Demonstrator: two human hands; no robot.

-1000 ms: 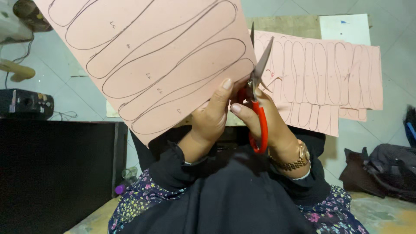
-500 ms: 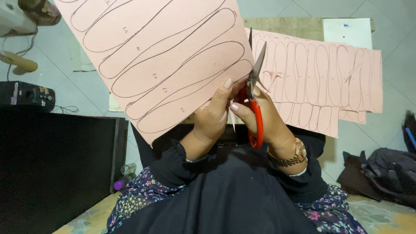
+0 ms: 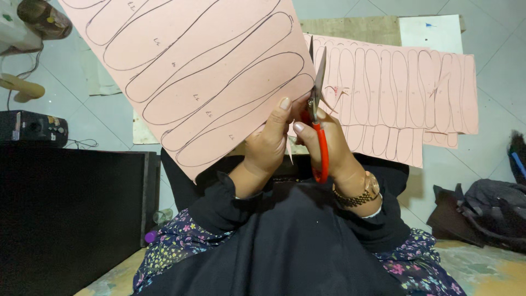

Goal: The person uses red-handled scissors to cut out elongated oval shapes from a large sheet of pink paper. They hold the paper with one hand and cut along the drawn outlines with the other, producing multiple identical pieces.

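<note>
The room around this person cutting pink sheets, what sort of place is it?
Probably a small home shoemaking workshop: pink sheet traced with sole outlines, more such sheets on the tiled floor, red-handled scissors.

We see a pink sheet (image 3: 203, 71) lined with black ovals, red-handled scissors (image 3: 319, 131), and a floral skirt (image 3: 175, 246).
</note>
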